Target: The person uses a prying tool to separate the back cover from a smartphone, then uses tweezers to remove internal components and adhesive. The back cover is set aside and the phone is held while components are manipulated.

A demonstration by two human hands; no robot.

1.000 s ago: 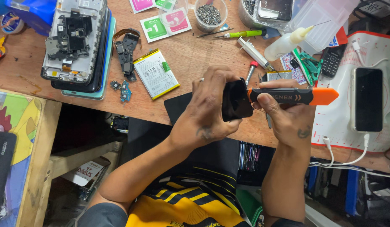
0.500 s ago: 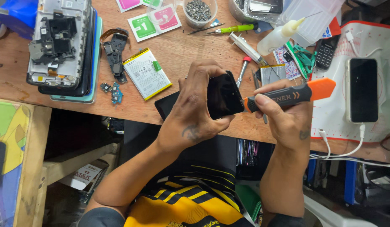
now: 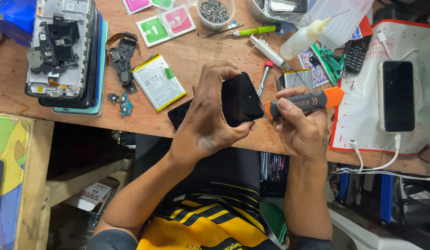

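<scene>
My left hand [image 3: 210,118] grips a black phone [image 3: 240,99], held on edge just above the wooden bench [image 3: 196,55]. My right hand [image 3: 300,127] is closed round a grey and orange utility knife [image 3: 305,103], its front end touching the phone's right edge. A dark flat panel [image 3: 178,115] lies on the bench under my left hand. The knife's blade is hidden behind the phone.
Left of my hands lie a white phone battery [image 3: 158,81], small circuit parts [image 3: 122,55] and a stack of opened phones [image 3: 64,53]. Behind are a screw cup [image 3: 215,11], screwdrivers [image 3: 252,31], a glue bottle [image 3: 300,40]. A charging phone [image 3: 396,96] rests on a white mat [image 3: 363,115] at right.
Both hands with the phone and knife have shifted slightly down and left in view. The grip on both stays the same.
</scene>
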